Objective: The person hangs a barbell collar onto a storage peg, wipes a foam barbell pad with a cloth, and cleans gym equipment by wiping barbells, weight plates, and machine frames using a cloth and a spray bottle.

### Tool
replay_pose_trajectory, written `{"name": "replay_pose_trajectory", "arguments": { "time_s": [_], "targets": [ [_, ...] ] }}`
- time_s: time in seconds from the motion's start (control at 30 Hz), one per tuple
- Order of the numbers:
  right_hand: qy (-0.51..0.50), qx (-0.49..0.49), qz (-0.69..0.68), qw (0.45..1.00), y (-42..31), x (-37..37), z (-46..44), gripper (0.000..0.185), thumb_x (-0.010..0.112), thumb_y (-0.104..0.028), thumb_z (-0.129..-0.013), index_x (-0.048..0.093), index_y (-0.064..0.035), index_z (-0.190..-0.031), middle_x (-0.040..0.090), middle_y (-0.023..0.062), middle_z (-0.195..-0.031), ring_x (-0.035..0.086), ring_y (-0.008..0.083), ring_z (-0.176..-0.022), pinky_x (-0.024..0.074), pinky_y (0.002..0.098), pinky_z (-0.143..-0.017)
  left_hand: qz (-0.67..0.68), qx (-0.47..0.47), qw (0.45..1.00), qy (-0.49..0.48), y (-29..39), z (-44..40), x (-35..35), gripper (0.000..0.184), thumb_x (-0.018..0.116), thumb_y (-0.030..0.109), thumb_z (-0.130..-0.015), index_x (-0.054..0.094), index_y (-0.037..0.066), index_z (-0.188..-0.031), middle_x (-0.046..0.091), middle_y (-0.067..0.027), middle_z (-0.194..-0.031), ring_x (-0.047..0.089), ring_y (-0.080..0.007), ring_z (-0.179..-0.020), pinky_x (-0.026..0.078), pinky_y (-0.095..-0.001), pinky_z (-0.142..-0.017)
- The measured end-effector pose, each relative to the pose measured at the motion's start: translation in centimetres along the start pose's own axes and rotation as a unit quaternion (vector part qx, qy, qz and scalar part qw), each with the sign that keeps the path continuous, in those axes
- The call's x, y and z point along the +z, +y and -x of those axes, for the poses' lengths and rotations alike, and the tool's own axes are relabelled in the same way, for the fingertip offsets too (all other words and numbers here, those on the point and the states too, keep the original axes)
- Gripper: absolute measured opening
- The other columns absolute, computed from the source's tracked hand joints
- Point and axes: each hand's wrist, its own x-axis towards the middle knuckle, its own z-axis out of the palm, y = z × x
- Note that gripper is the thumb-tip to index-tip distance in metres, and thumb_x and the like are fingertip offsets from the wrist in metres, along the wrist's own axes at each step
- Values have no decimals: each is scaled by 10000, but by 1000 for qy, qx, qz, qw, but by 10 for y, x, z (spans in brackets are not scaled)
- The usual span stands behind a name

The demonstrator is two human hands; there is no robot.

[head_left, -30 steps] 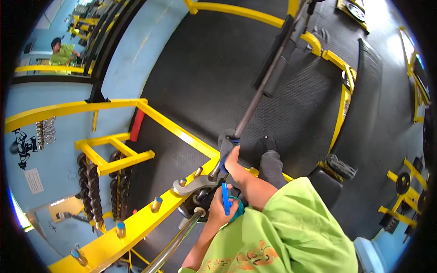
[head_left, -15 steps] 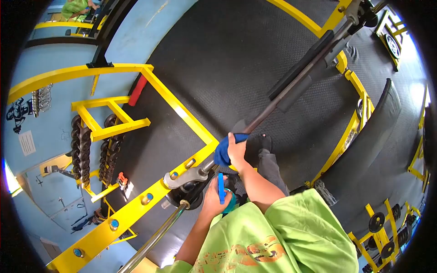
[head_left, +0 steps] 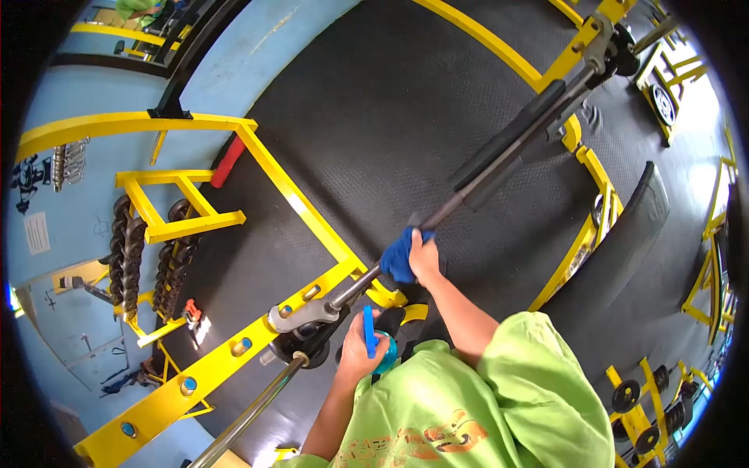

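Observation:
My right hand (head_left: 424, 257) is closed round a dark blue cloth (head_left: 399, 256), pressing it against the grey barbell (head_left: 449, 209). The bar runs diagonally and sits in a metal hook (head_left: 308, 318) on the yellow rack beam (head_left: 226, 355). Lower down, close to my body, my left hand (head_left: 360, 352) grips a spray bottle (head_left: 385, 352) with a blue head and a teal, see-through body. My fingers cover part of the bottle. It is held below the bar, apart from it.
A yellow upright frame (head_left: 296, 199) stands beyond the bar. Dumbbells (head_left: 129, 261) hang on a rack at left. A black padded bench (head_left: 616, 249) is at right, and weight plates (head_left: 626, 396) sit on a stand at lower right. Black rubber matting (head_left: 351, 101) covers the floor.
My right hand and the cloth have slid along the bar, away from the near hook. My left hand still holds the spray bottle. The whole view has shifted slightly.

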Motion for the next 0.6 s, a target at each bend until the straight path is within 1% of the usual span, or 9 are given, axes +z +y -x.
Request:
{"name": "replay_pose_trajectory", "arguments": {
  "time_s": [0.07,0.13,0.23,0.33,0.4,0.43,0.5,0.53,0.6],
  "targets": [
    [-26,26,-3,999,20,-10,8,397,508,-300,-960,586,42,-1145,632,250,-1090,607,352,-1045,454,405,-883,10,6,1000,12,-3,4,2,531,692,57,-721,490,38,-1211,615,-79,-948,661,-151,-716,519,-305,-651],
    [-62,17,-42,997,0,-40,16,452,496,-296,-953,518,68,-1220,584,287,-1180,554,396,-1134,420,437,-942,19,25,999,26,-2,2,3,514,693,67,-722,502,39,-1198,621,-71,-890,654,-148,-700,513,-298,-643],
    [68,-54,-18,996,-10,-59,3,522,506,-316,-947,426,73,-1286,583,299,-1165,558,423,-1111,439,451,-933,26,16,999,17,-4,-4,2,518,697,72,-720,508,42,-1201,622,-52,-832,639,-130,-698,506,-287,-654],
    [92,-25,104,990,-26,-44,-5,581,511,-340,-938,366,70,-1323,574,325,-1147,561,445,-1085,440,469,-934,54,8,998,19,-3,-13,3,526,699,66,-722,503,42,-1209,621,-43,-819,630,-118,-704,502,-279,-664],
    [-33,29,145,988,-21,-37,-12,561,531,-339,-924,364,2,-1337,573,330,-1147,558,448,-1089,441,478,-941,78,15,996,28,-1,-19,5,528,700,61,-724,501,43,-1213,620,-40,-820,625,-111,-707,500,-274,-669],
    [-42,-6,81,996,-21,-32,-7,550,583,-303,-900,416,26,-1309,589,294,-1161,574,395,-1108,465,452,-915,76,19,996,32,0,-23,5,530,699,53,-726,499,44,-1217,618,-34,-809,623,-108,-708,498,-271,-667],
    [-216,32,194,956,-15,-42,-5,493,616,-274,-876,525,20,-1261,574,234,-1238,558,351,-1157,440,407,-966,88,21,996,28,1,-32,6,539,698,29,-725,493,47,-1223,606,-28,-818,613,-94,-713,495,-265,-666],
    [-319,-23,240,917,-52,-66,14,526,596,-289,-882,500,36,-1284,558,241,-1259,537,367,-1178,420,409,-993,102,31,994,23,-3,-36,7,535,695,27,-717,493,48,-1212,591,-31,-837,595,-88,-697,487,-258,-658],
    [-364,-123,318,867,-72,-87,13,525,576,-294,-883,501,55,-1268,549,252,-1264,523,383,-1186,404,413,-1013,104,40,994,13,-1,-46,6,532,695,63,-710,495,31,-1202,614,-67,-896,636,-127,-694,507,-282,-661]
  ]
}}
